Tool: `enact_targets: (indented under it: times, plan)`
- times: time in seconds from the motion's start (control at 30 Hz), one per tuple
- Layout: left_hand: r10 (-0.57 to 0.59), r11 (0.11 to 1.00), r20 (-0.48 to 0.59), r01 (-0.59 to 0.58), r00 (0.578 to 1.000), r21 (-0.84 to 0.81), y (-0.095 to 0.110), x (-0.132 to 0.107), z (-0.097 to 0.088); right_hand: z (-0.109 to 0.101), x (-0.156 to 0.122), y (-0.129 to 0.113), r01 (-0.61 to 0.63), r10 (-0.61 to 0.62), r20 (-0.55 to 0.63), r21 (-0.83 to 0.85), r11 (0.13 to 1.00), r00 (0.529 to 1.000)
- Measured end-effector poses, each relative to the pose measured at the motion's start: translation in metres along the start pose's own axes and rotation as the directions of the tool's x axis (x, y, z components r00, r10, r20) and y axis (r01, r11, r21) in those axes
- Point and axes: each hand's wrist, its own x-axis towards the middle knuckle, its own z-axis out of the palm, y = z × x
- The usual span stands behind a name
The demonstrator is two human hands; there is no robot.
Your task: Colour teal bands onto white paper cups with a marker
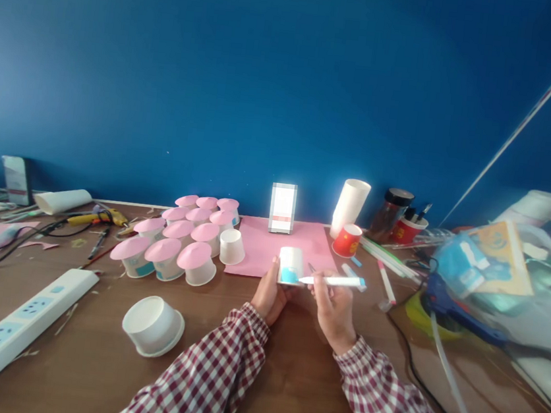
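The paper cup (291,265) is resting upturned in the left hand (270,295)'s grip, the right hand (336,309) pinching a pen (331,281) levelled leftward, tip touching its side.

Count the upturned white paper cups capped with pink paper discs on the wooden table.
12 pink-capped white paper cups, clustered left of the pink paper sheet, in four rows of three: front row, second, third, back row nearest the blue wall. Others could hide behind.
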Motion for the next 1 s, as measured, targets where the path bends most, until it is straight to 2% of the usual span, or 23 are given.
enact_targets:
  times: [0.83,1.0]
  plan:
    - [0.007,1.0,-0.015,-0.007,1.0,-0.014,0.0006,-0.0008,0.0018,0.0014,0.0008,0.0028,-0.019,0.018,0.029,0.024,1.0,0.999]
    - [0.014,1.0,0.024,-0.014,1.0,0.007,-0.001,-0.0005,0.0002,0.0015,0.0007,0.0011,-0.017,0.015,0.046,0.029,0.999,0.999]
